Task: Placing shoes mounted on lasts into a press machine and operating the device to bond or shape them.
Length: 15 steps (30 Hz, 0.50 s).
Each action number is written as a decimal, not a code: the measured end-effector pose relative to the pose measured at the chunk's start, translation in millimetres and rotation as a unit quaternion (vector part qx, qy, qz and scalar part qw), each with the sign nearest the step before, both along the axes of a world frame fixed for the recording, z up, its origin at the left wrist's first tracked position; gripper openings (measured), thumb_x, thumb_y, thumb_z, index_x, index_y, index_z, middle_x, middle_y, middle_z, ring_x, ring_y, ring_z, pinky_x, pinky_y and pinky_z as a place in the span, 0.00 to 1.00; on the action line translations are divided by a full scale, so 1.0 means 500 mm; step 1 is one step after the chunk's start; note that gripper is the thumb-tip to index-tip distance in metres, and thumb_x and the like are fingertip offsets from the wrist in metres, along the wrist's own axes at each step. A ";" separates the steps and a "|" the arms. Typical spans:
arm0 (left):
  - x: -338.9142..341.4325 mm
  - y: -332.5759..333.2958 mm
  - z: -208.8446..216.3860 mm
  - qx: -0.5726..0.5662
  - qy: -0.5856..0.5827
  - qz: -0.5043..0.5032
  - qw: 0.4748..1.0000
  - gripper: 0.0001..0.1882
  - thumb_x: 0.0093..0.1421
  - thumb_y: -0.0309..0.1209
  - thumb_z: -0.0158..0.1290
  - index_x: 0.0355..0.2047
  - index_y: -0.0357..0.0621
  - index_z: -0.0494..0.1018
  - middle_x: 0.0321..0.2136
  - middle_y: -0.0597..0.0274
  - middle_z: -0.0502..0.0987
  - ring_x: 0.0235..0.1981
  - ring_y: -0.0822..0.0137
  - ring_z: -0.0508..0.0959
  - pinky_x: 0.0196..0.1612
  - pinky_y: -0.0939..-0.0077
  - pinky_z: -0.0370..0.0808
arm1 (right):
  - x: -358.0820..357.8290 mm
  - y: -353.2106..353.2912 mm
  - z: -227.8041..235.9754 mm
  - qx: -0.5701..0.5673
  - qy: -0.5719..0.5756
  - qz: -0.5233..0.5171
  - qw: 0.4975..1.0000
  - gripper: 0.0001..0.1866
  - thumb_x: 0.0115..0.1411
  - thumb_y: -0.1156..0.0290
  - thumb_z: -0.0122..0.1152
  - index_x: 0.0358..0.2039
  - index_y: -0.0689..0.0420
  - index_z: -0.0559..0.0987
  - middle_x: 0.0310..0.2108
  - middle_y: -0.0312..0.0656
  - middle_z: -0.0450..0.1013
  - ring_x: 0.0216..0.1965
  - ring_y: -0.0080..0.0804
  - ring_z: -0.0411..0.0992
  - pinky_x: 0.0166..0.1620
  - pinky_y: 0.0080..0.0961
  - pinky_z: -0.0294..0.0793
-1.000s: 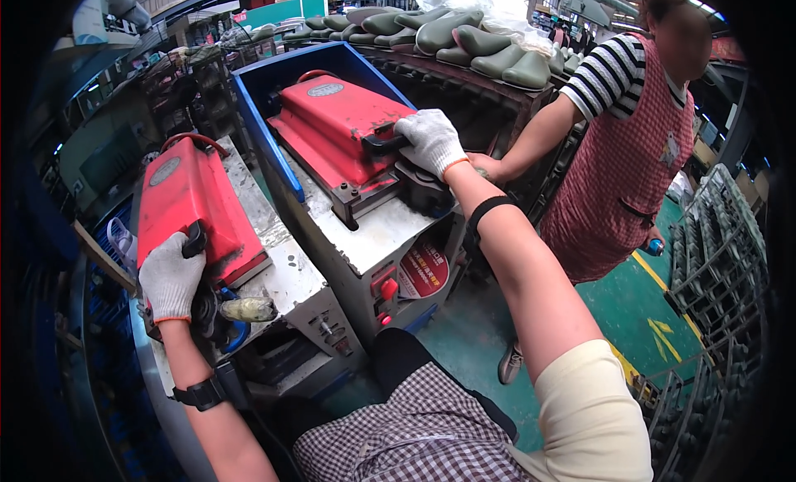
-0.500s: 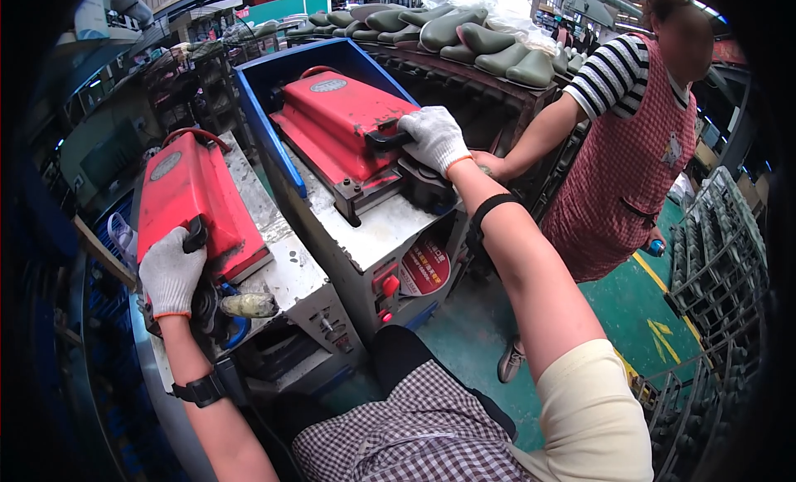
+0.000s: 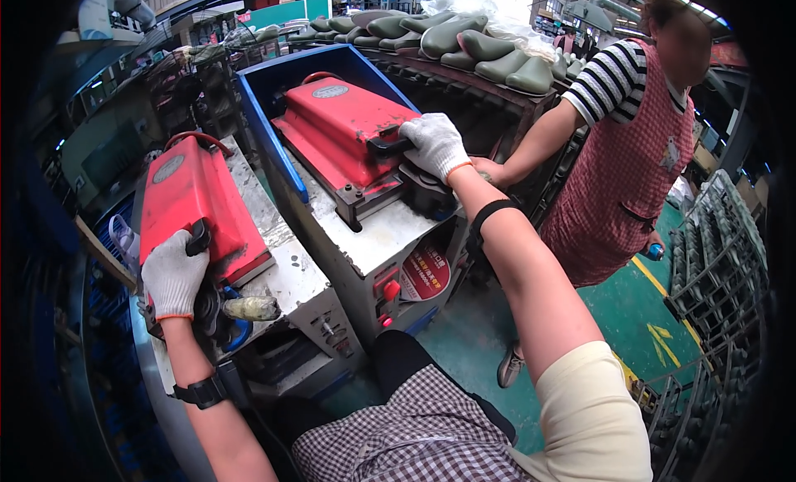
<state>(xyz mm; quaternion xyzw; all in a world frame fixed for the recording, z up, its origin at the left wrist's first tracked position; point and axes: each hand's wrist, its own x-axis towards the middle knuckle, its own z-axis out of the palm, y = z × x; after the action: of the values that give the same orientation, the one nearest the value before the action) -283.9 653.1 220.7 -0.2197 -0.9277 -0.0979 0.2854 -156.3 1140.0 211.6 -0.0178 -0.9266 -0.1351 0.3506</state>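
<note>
Two machines with long red covers stand side by side before me. My left hand (image 3: 173, 276), in a white knit glove, is closed round the black handle (image 3: 198, 236) at the front of the left red cover (image 3: 189, 198). Gloved likewise, my right hand (image 3: 434, 143) grips the black handle (image 3: 386, 143) of the right red cover (image 3: 344, 125). Both covers lie down on their machines, and what is under them is hidden. Below the left cover a worn, wrapped lever grip (image 3: 252, 308) sticks out, apart from my left hand.
A co-worker (image 3: 618, 167) in a red checked apron stands close at my right, one arm reaching behind my right hand. Green boot-shaped pieces (image 3: 493, 55) lie piled on a rack at the back. Wire racks (image 3: 717, 241) stand far right. A red button (image 3: 390, 289) sits on the right machine's front.
Both hands keep their hold on the handles, and the covers stay down. The view has shifted very slightly; the co-worker has barely moved.
</note>
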 end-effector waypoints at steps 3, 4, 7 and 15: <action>0.002 0.000 0.001 0.001 0.001 0.000 1.000 0.14 0.59 0.47 0.62 0.33 0.51 0.83 0.31 0.49 0.84 0.36 0.43 0.85 0.39 0.49 0.80 | 0.003 -0.002 0.004 0.013 -0.010 -0.012 1.000 0.13 0.50 0.60 0.73 0.36 0.46 0.83 0.35 0.38 0.82 0.42 0.43 0.82 0.48 0.42 0.78; 0.003 0.000 0.002 -0.004 0.002 0.009 1.000 0.14 0.59 0.47 0.62 0.34 0.51 0.83 0.31 0.49 0.84 0.37 0.44 0.85 0.39 0.49 0.80 | 0.003 -0.002 0.005 0.011 -0.019 -0.020 1.000 0.13 0.50 0.60 0.73 0.36 0.46 0.83 0.35 0.38 0.82 0.43 0.42 0.82 0.49 0.42 0.78; 0.006 0.000 0.002 0.007 0.004 -0.001 1.000 0.14 0.58 0.47 0.62 0.34 0.51 0.83 0.31 0.49 0.84 0.37 0.44 0.85 0.39 0.49 0.80 | 0.002 -0.003 0.006 0.013 -0.027 -0.028 0.999 0.13 0.50 0.60 0.74 0.37 0.46 0.84 0.36 0.38 0.82 0.44 0.42 0.82 0.49 0.42 0.78; 0.004 0.000 0.001 0.014 0.001 -0.005 1.000 0.13 0.58 0.46 0.64 0.34 0.52 0.83 0.31 0.49 0.84 0.37 0.44 0.85 0.39 0.49 0.80 | -0.002 0.001 0.001 0.015 -0.011 -0.014 1.000 0.14 0.48 0.61 0.75 0.37 0.46 0.84 0.34 0.38 0.81 0.42 0.43 0.81 0.49 0.42 0.77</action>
<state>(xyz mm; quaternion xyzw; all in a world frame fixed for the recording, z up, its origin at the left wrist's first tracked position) -282.1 653.2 221.0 -0.2204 -0.9249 -0.1117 0.2889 -157.1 1140.6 211.9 -0.0244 -0.9278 -0.1537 0.3389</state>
